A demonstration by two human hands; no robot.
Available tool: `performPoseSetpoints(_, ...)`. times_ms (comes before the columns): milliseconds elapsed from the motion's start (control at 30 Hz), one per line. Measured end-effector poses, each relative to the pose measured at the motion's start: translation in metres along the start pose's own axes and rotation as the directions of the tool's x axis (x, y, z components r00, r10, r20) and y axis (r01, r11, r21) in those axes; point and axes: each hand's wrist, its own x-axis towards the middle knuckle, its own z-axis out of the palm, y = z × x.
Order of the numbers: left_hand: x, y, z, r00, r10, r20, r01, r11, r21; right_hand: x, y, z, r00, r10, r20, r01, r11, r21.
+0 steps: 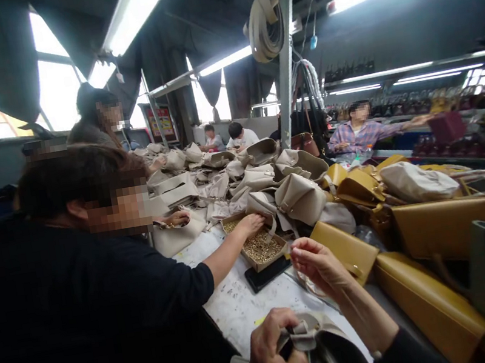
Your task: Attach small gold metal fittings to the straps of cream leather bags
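Observation:
My left hand [270,358] is closed around the beige fabric edge of a bag [316,341] at the bottom of the view. My right hand [318,264] is raised above the table with fingertips pinched together near the cardboard box of small gold hardware [259,246]; what it pinches is too small to name. A co-worker in black on my left reaches a hand [249,224] into that same box.
Beige bags [290,192] are heaped along the table's middle. Mustard-yellow bags [431,299] lie along the right. A black phone [269,274] rests by the box on the white table [239,305]. Other people work farther back and right.

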Motion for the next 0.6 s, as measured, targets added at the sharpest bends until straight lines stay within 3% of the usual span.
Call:
performPoseSetpoints(133, 0.023, 0.024, -0.013, 0.984, 0.045, 0.174, -0.023, 0.992, -0.125, -0.046, -0.009, -0.020, 0.996, -0.006, -0.091, 0.011, 0.998, 0.055)
performPoseSetpoints(267, 0.038, 0.037, -0.016, 0.936, 0.157, 0.317, -0.042, 0.939, -0.341, -0.093, -0.019, -0.033, 0.990, -0.061, -0.131, 0.070, 0.996, 0.063)
performPoseSetpoints(433, 0.033, 0.039, -0.013, 0.901, 0.176, 0.397, 0.043, 0.874, -0.484, -0.139, -0.034, -0.029, 0.996, -0.091, -0.016, 0.090, 0.993, -0.071)
performPoseSetpoints(600, 0.024, 0.043, -0.011, 0.913, 0.170, 0.371, 0.075, 0.823, -0.563, -0.160, -0.045, -0.012, 0.986, -0.100, 0.135, 0.136, 0.945, -0.296)
